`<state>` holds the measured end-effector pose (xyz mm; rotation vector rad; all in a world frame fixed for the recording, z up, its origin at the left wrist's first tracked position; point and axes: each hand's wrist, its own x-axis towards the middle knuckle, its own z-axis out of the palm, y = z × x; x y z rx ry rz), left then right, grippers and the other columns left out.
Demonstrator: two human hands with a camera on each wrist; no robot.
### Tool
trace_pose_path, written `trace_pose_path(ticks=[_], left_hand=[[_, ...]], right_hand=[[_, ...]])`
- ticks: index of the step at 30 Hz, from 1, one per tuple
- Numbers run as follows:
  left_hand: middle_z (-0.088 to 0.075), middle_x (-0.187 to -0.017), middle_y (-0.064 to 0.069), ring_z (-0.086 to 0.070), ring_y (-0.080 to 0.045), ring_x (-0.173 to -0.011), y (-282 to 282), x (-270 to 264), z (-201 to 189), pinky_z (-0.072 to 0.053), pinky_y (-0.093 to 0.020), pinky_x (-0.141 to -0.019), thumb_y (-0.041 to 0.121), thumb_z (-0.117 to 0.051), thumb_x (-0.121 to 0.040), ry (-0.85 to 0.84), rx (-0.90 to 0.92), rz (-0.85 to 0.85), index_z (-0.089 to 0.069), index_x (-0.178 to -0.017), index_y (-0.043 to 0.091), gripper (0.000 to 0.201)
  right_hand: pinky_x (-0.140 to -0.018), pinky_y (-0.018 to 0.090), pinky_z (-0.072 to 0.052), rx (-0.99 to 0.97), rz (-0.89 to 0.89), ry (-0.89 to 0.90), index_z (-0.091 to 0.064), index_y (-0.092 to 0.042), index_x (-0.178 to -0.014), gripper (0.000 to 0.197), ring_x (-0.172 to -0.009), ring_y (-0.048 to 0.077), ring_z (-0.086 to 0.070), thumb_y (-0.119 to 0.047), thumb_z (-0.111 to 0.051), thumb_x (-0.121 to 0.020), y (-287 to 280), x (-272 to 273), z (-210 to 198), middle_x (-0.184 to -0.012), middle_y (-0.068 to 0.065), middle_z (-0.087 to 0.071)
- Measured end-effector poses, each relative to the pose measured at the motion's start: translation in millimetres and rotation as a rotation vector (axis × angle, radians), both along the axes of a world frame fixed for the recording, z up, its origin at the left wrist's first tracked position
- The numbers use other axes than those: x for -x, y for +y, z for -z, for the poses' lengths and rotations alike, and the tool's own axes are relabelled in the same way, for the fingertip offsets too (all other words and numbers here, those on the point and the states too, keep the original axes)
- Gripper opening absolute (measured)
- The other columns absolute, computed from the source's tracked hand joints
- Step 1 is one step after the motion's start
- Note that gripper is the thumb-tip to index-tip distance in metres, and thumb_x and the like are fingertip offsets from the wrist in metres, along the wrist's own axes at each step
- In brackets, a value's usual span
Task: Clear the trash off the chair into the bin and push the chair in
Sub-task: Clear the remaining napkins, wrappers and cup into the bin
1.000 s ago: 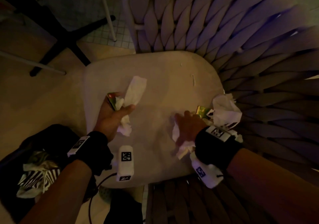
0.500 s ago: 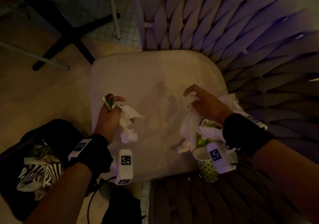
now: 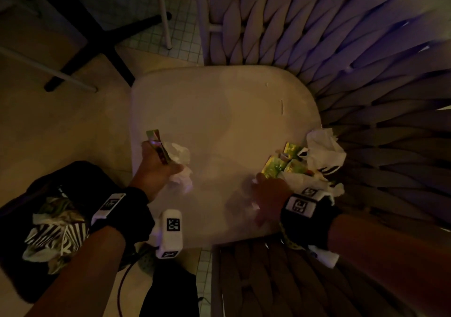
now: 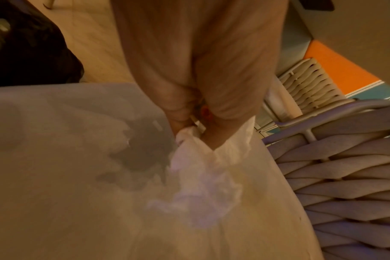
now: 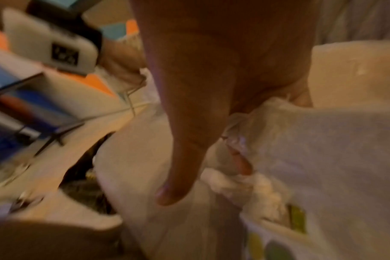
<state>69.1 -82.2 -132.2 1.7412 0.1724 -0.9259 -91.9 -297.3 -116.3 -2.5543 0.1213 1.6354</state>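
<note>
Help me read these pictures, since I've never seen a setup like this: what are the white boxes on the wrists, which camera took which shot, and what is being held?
No machine here: a person works bare-handed. The white boxes are cameras strapped to each wrist; a third camera sits on the head. The wide picture is the head view, looking down at a chair cushion. The other two look along each hand. The left hand grips a crumpled white napkin and a colourful wrapper. The right hand is closed on white paper amid a trash pile of green wrappers and napkins at the cushion's right edge. The dark bin bag at lower left already holds trash.
</note>
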Motion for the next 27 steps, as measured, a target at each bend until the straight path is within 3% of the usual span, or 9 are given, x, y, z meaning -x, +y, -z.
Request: trace_pose_path(ticks=[2, 4, 6, 8, 11, 17, 21, 25, 27], left_hand=[[-0.062, -0.104, -0.028, -0.068, -0.026, -0.076, 8, 1, 4, -0.056, -0.033, -0.057, -0.012, -0.057, -0.084, -0.002, 0.009, -0.02, -0.042, -0.113, -0.009, 0.033], [-0.066, -0.095, -0.015, -0.067, -0.032, -0.086, 11, 2, -1, -0.056, -0.037, -0.065, -0.008, -0.051, -0.089, -0.023, 0.009, -0.068, -0.055, -0.101, 0.005, 0.018], [-0.066, -0.088, -0.009, -0.067, -0.035, -0.087, 13, 4, -9, -0.058, -0.04, -0.064, -0.002, -0.048, -0.094, -0.001, 0.048, -0.108, -0.06, -0.088, 0.019, 0.025], [-0.061, -0.094, -0.005, -0.066, -0.029, -0.084, 19, 4, -13, -0.06, -0.038, -0.058, -0.001, -0.042, -0.097, 0.074, 0.099, -0.202, -0.057, -0.099, 0.025, 0.03], [-0.049, -0.107, -0.004, -0.061, -0.026, -0.089, 33, 3, -11, -0.06, -0.035, -0.056, 0.001, -0.036, -0.099, 0.092, 0.094, -0.295, -0.033, -0.135, 0.019, 0.04], [-0.052, -0.099, -0.014, -0.055, -0.024, -0.074, 74, -5, 2, -0.047, -0.022, -0.043, 0.011, -0.042, -0.098, 0.074, 0.02, -0.392, -0.038, -0.117, 0.017, 0.021], [-0.055, -0.106, -0.011, -0.057, -0.018, -0.078, 123, -6, -7, -0.048, -0.029, -0.057, 0.026, -0.058, -0.092, 0.075, -0.014, -0.366, -0.039, -0.12, 0.023, 0.034], [-0.043, -0.134, 0.001, -0.05, -0.022, -0.118, 210, 5, -6, -0.047, -0.036, -0.093, 0.022, -0.065, -0.087, 0.093, -0.181, -0.323, -0.019, -0.144, 0.021, 0.073], [-0.049, -0.13, -0.004, -0.053, -0.027, -0.116, 263, 15, 0, -0.048, -0.042, -0.091, 0.016, -0.06, -0.089, 0.142, -0.195, -0.399, -0.024, -0.143, 0.022, 0.065]], right_hand=[[-0.079, 0.031, -0.05, 0.117, 0.105, -0.084, -0.055, -0.008, -0.119, 0.047, -0.104, 0.03, -0.059, -0.034, -0.065, -0.082, 17, 4, 11, -0.118, 0.015, -0.055], [-0.06, 0.019, -0.04, 0.134, 0.265, -0.21, -0.057, -0.004, -0.113, 0.029, -0.101, 0.031, -0.063, -0.021, -0.056, -0.089, 22, 4, 13, -0.11, 0.021, -0.062], [-0.076, 0.025, -0.045, -0.006, 0.255, -0.122, -0.054, -0.005, -0.12, 0.029, -0.117, 0.031, -0.055, -0.014, -0.044, -0.094, 19, 2, 15, -0.127, 0.021, -0.056], [-0.092, 0.032, -0.045, -0.067, 0.264, -0.069, -0.054, -0.011, -0.118, 0.027, -0.119, 0.031, -0.054, -0.014, -0.043, -0.094, 10, -11, 1, -0.129, 0.02, -0.055], [-0.094, 0.037, -0.044, -0.065, 0.24, -0.024, -0.041, -0.001, -0.131, 0.045, -0.12, 0.033, -0.054, -0.017, -0.053, -0.09, 2, -37, -11, -0.13, 0.022, -0.053], [-0.092, 0.036, -0.044, -0.426, 0.514, -0.245, -0.062, 0.0, -0.104, 0.024, -0.098, 0.022, -0.057, -0.016, -0.044, -0.097, 20, -104, -29, -0.112, 0.019, -0.063], [-0.064, 0.023, -0.035, -0.551, 0.635, -0.276, -0.063, -0.006, -0.088, 0.024, -0.079, 0.012, -0.051, -0.026, -0.051, -0.095, 95, -136, -43, -0.088, 0.009, -0.062], [-0.074, 0.027, -0.045, -0.804, 0.841, -0.146, -0.056, -0.02, -0.061, 0.028, -0.079, 0.013, -0.056, -0.005, -0.072, -0.078, 201, -150, -36, -0.073, -0.003, -0.057], [-0.076, 0.034, -0.043, -0.816, 0.802, -0.134, -0.052, -0.023, -0.064, 0.033, -0.084, 0.019, -0.054, 0.001, -0.07, -0.077, 260, -152, -17, -0.078, 0.002, -0.055]])
